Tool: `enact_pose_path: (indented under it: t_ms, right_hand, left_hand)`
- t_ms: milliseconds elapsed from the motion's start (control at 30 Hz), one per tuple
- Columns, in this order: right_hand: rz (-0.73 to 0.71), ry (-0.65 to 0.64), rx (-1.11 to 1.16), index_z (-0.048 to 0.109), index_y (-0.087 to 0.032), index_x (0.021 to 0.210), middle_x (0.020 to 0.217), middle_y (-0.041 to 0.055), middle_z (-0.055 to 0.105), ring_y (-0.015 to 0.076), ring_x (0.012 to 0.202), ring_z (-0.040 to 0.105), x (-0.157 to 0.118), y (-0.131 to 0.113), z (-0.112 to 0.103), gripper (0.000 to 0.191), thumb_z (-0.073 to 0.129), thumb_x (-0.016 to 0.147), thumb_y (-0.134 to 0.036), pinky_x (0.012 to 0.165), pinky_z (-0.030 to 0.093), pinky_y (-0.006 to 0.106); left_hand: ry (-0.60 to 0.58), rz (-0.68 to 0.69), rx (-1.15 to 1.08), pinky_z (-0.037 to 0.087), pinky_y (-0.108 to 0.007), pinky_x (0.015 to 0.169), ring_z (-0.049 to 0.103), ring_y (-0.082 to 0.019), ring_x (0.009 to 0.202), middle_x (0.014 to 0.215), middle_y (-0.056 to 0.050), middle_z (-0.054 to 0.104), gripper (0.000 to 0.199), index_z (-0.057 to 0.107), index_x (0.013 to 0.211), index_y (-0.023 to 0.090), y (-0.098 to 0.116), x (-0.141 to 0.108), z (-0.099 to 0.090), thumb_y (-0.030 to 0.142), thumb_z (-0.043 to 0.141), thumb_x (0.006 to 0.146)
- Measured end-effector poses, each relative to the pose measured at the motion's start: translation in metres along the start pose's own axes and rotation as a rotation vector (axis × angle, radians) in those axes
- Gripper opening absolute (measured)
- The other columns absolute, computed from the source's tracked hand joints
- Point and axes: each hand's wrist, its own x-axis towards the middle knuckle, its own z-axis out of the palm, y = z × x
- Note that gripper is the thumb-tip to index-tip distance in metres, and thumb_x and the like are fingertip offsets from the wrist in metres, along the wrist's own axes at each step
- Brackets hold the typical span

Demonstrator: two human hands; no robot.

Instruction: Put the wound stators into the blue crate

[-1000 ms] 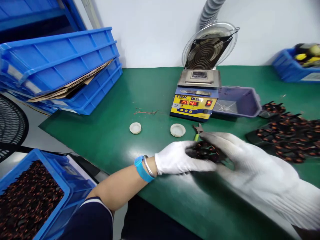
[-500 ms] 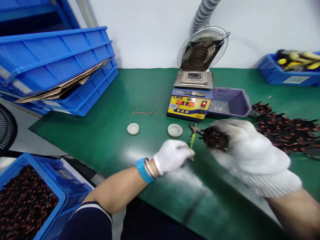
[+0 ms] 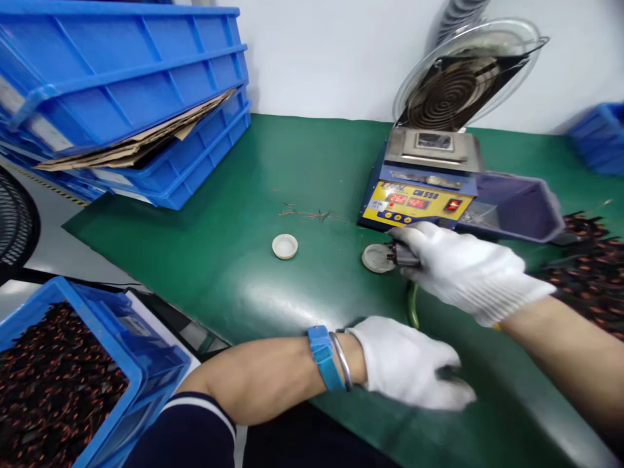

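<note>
White-gloved right hand, centre right: grip pinching small dark coil part beside round white cap; left hand loosely curled, empty. Next: steady placement.

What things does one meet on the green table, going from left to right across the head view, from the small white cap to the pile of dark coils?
Small white cap → second cap → dark part in the right hand → purple tray → pile of dark coils.

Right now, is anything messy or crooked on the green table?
Yes. Thin wire scraps lie loose on the green mat. Crumpled cardboard sticks out between the tilted blue crates.
</note>
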Motion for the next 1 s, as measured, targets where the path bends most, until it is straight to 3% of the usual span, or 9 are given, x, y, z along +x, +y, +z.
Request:
enact_pose_path:
  t_ms: [133, 200, 300, 400, 467, 667, 800, 1000]
  right_hand:
    - [-0.033, -0.053, -0.075, 0.054, -0.024, 0.128, 0.114, 0.0117, 0.062, 0.0249, 0.085, 0.065, 0.007, -0.007, -0.009, 0.038, 0.041, 0.094, -0.033, 0.061, 0.041, 0.032]
    - [-0.035, -0.075, -0.092, 0.055, -0.023, 0.124, 0.109, 0.0110, 0.062, 0.0251, 0.084, 0.064, 0.010, -0.006, -0.010, 0.036, 0.046, 0.091, -0.034, 0.062, 0.042, 0.033]
    - [-0.015, -0.062, -0.103, 0.054, -0.023, 0.125, 0.111, 0.0116, 0.061, 0.0243, 0.082, 0.063, 0.010, 0.000, -0.011, 0.039, 0.050, 0.090, -0.041, 0.065, 0.045, 0.034]
    - [0.025, 0.033, -0.160, 0.051, -0.023, 0.130, 0.120, 0.0141, 0.058, 0.0230, 0.080, 0.062, 0.006, 0.007, -0.015, 0.046, 0.047, 0.092, -0.048, 0.067, 0.044, 0.035]
    - [0.006, 0.083, -0.249, 0.052, -0.024, 0.131, 0.118, 0.0143, 0.058, 0.0242, 0.084, 0.061, 0.004, 0.007, -0.019, 0.043, 0.044, 0.094, -0.044, 0.067, 0.042, 0.034]
    - [-0.045, -0.044, -0.309, 0.056, -0.027, 0.133, 0.105, 0.0131, 0.061, 0.0241, 0.087, 0.057, 0.004, -0.011, -0.018, 0.049, 0.021, 0.099, -0.022, 0.065, 0.030, 0.034]
    - [-0.007, -0.047, -0.274, 0.057, -0.026, 0.132, 0.106, 0.0128, 0.060, 0.0230, 0.088, 0.057, 0.007, -0.017, -0.014, 0.050, 0.019, 0.101, -0.025, 0.064, 0.028, 0.032]
    - [0.042, -0.051, -0.251, 0.058, -0.028, 0.132, 0.108, 0.0129, 0.060, 0.0247, 0.089, 0.057, 0.006, -0.018, -0.017, 0.050, 0.020, 0.100, -0.027, 0.063, 0.031, 0.031]
  left_hand:
    - [-0.083, -0.027, 0.036, 0.044, -0.032, 0.066, 0.067, -0.025, 0.072, 0.058, -0.001, 0.055, 0.034, 0.042, 0.060, 0.023, 0.006, -0.001, -0.010, 0.034, 0.060, 0.086]
    - [-0.214, -0.054, 0.057, 0.049, -0.034, 0.071, 0.070, -0.028, 0.085, 0.074, -0.004, 0.067, 0.028, 0.052, 0.073, 0.022, 0.008, 0.000, -0.018, 0.046, 0.053, 0.088]
    - [-0.346, -0.058, 0.107, 0.052, -0.036, 0.076, 0.070, -0.031, 0.100, 0.099, -0.008, 0.073, 0.042, 0.059, 0.094, 0.021, 0.011, 0.001, -0.026, 0.059, 0.040, 0.090]
    - [-0.359, -0.051, 0.141, 0.053, -0.035, 0.076, 0.070, -0.032, 0.103, 0.107, -0.010, 0.074, 0.053, 0.059, 0.097, 0.020, 0.012, 0.001, -0.028, 0.066, 0.033, 0.092]
    - [-0.363, -0.045, 0.150, 0.053, -0.035, 0.076, 0.071, -0.032, 0.103, 0.108, -0.010, 0.074, 0.056, 0.059, 0.097, 0.019, 0.012, 0.000, -0.027, 0.067, 0.031, 0.092]
    - [-0.331, -0.044, 0.173, 0.053, -0.034, 0.075, 0.071, -0.030, 0.103, 0.105, -0.009, 0.075, 0.052, 0.061, 0.094, 0.020, 0.013, -0.001, -0.026, 0.064, 0.034, 0.092]
    - [-0.327, -0.047, 0.161, 0.053, -0.034, 0.076, 0.071, -0.030, 0.104, 0.102, -0.009, 0.075, 0.046, 0.062, 0.092, 0.020, 0.013, -0.001, -0.026, 0.059, 0.038, 0.092]
    - [-0.312, -0.033, 0.194, 0.053, -0.035, 0.072, 0.072, -0.030, 0.098, 0.103, -0.009, 0.076, 0.054, 0.064, 0.098, 0.020, 0.011, -0.001, -0.023, 0.065, 0.035, 0.093]
